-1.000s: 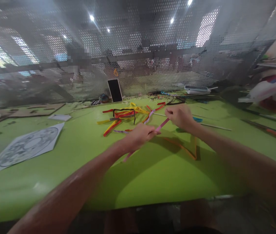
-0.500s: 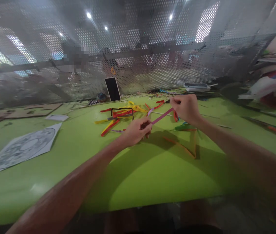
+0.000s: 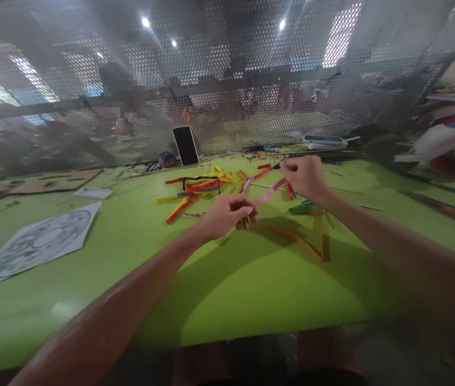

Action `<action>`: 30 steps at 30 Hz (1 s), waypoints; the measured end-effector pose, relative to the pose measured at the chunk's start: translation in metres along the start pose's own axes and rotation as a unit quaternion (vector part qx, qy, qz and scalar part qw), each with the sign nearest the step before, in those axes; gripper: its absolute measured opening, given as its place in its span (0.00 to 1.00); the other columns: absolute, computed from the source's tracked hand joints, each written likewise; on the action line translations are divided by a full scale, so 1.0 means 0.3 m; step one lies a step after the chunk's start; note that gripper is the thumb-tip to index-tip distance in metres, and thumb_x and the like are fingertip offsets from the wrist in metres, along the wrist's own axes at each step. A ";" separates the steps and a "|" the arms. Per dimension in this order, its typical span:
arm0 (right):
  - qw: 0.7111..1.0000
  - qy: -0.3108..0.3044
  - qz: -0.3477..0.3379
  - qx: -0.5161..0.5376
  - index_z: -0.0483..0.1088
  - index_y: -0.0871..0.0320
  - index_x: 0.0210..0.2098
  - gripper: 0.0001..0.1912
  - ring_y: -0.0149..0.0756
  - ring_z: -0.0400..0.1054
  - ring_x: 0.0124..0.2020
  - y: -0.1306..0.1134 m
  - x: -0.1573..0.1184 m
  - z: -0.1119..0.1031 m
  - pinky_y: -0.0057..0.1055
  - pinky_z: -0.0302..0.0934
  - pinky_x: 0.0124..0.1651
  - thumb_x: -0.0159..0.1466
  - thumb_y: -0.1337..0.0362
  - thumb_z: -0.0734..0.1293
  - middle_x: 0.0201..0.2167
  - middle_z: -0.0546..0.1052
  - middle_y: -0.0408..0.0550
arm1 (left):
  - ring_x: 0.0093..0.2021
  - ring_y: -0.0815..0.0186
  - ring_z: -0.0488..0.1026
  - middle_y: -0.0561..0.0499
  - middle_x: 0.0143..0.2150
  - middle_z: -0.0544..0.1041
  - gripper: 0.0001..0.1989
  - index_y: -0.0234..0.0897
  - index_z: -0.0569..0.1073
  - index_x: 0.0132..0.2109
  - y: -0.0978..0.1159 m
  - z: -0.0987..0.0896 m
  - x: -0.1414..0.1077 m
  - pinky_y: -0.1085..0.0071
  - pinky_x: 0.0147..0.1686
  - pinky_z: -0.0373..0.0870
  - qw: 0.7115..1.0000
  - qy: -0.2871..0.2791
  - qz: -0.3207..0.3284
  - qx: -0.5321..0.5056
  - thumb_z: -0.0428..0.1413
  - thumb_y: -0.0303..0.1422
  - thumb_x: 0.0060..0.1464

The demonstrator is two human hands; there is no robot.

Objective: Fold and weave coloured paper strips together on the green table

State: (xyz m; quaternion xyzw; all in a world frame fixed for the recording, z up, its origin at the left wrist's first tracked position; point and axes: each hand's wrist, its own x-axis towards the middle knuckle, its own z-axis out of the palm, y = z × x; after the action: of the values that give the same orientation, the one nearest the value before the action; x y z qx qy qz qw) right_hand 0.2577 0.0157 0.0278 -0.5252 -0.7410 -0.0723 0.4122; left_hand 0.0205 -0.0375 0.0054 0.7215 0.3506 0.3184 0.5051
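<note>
Left hand: the left hand [image 3: 227,214] is held above the green desk [image 3: 251,289], its fingers pinched on the lower end of a thin pink paper strip [image 3: 269,192].
Right hand: the right hand [image 3: 304,177] is raised further back, its fingers closed on the upper end of the same strip; a short red strip [image 3: 289,191] is also gripped and hangs below the fist.
Pink strip: it is stretched taut between both hands, sloping up to the right, clear of the desk.
Behind the hands: a loose pile of red, yellow and black paper strips [image 3: 201,188] is spread on the desk.
Below the right hand: a bent orange strip [image 3: 303,244] lies flat.
Far left: a printed grey paper sheet [image 3: 38,244] is seen.
Back edge: a black phone [image 3: 186,145] is propped upright against the perforated metal screen [image 3: 90,80].
</note>
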 end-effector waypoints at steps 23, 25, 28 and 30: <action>0.974 -0.194 -0.102 0.056 0.47 0.57 0.17 0.22 0.26 0.44 0.21 -0.054 -0.034 0.009 0.31 0.39 0.27 0.62 0.59 0.60 0.15 0.50 0.38 | 0.27 0.70 0.77 0.45 0.37 0.83 0.10 0.32 0.80 0.43 0.076 0.010 -0.060 0.77 0.24 0.69 0.981 -0.124 0.101 -0.109 0.59 0.36 0.61; 0.970 -0.208 -0.119 0.043 0.49 0.57 0.16 0.21 0.26 0.44 0.21 -0.063 -0.041 0.013 0.32 0.39 0.28 0.62 0.60 0.60 0.15 0.51 0.38 | 0.27 0.70 0.78 0.44 0.38 0.83 0.12 0.32 0.80 0.42 0.085 0.011 -0.062 0.76 0.25 0.71 0.981 -0.120 0.103 -0.111 0.60 0.38 0.60; 0.963 -0.225 -0.145 0.029 0.53 0.58 0.16 0.20 0.27 0.46 0.20 -0.074 -0.047 0.015 0.32 0.40 0.29 0.62 0.61 0.59 0.15 0.55 0.38 | 0.27 0.69 0.78 0.45 0.36 0.83 0.14 0.32 0.80 0.40 0.096 0.011 -0.064 0.75 0.26 0.72 0.982 -0.123 0.100 -0.106 0.61 0.41 0.59; 0.959 -0.233 -0.160 0.021 0.54 0.58 0.16 0.20 0.27 0.47 0.21 -0.083 -0.049 0.012 0.32 0.40 0.29 0.63 0.62 0.59 0.15 0.56 0.39 | 0.27 0.68 0.78 0.45 0.35 0.83 0.14 0.32 0.80 0.38 0.100 0.010 -0.064 0.74 0.26 0.72 0.981 -0.130 0.104 -0.105 0.61 0.41 0.59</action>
State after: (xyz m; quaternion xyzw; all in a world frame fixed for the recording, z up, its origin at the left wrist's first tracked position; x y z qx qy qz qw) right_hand 0.2364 -0.0037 0.0233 -0.3933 -0.8920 0.0029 0.2226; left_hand 0.0178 -0.0623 0.0309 0.7322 0.1704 0.3078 0.5833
